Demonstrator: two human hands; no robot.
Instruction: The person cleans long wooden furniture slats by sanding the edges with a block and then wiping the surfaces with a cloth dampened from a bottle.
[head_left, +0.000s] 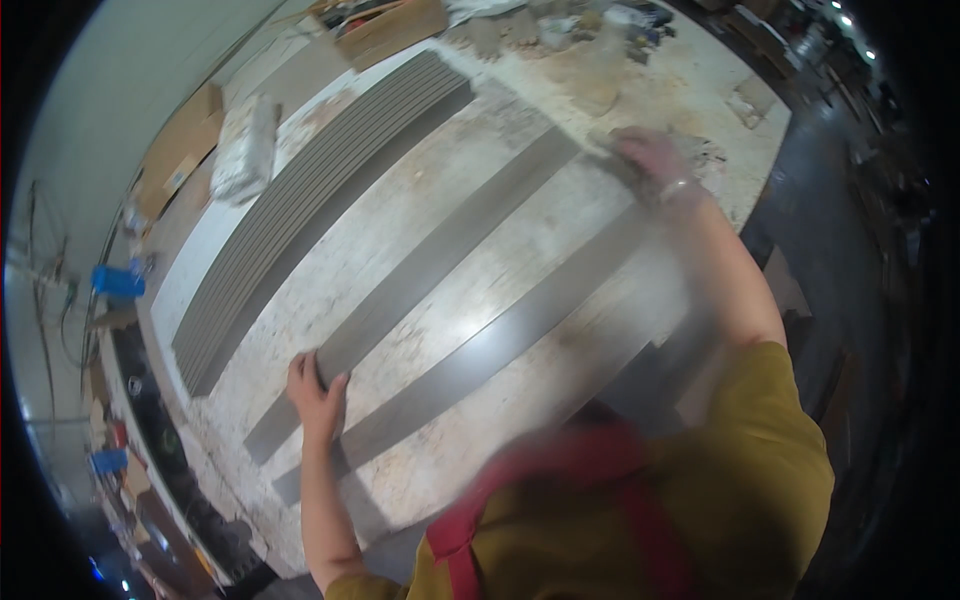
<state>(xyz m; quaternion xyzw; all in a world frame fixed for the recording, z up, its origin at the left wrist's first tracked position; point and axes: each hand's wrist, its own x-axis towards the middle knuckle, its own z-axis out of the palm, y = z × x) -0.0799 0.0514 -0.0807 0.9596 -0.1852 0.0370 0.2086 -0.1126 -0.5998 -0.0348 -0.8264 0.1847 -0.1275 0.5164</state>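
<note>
Strip [428, 268] looks light, stiff, best held near both ends; left hand [318, 398] clasps its edges, right hand [655, 162] too blurred to tell.

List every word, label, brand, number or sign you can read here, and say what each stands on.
No text can be read in this view.
Cardboard box at the left: a small pale label, too small to make out.
Grey strips: no lettering visible.
</note>
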